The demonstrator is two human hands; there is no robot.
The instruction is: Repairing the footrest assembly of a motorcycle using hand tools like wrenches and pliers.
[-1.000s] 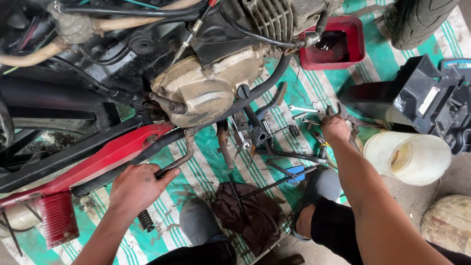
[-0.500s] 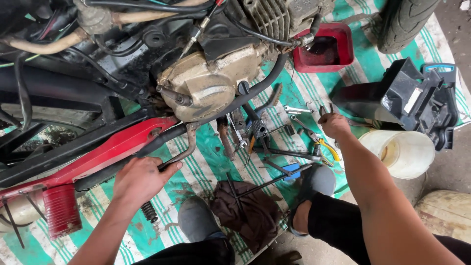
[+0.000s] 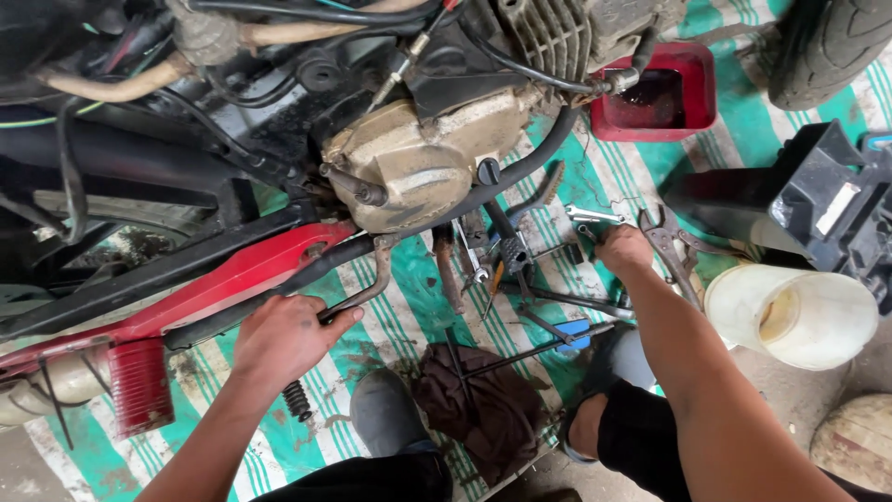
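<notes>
While the red tub (image 3: 692, 88) at the top of the striped mat (image 3: 372, 321) holds a dark liquid, the pale plastic bucket (image 3: 790, 311) lying on its side at the right shows only a yellowish inside — what is in it, if anything, cannot be made out. Between them, the right hand (image 3: 624, 249) is curled down among a scatter of hand tools (image 3: 520, 265) on the mat, fingers closed, with a spanner (image 3: 593, 216) just beside its knuckles and pliers (image 3: 667, 240) close on the other side; whether it actually grips one of them cannot be told. On the other side, the left hand (image 3: 283, 336) is wrapped shut around a thin bent metal rod (image 3: 367, 290) that runs up beneath the motorcycle's red frame (image 3: 232, 279). Above it sits the engine cover (image 3: 423, 163), tan and grimy, with a black pipe (image 3: 530, 167) curving past. A dark brown rag (image 3: 483, 404) lies on the mat near the person's shoe (image 3: 386, 414) — crumpled, under a cross wrench.
</notes>
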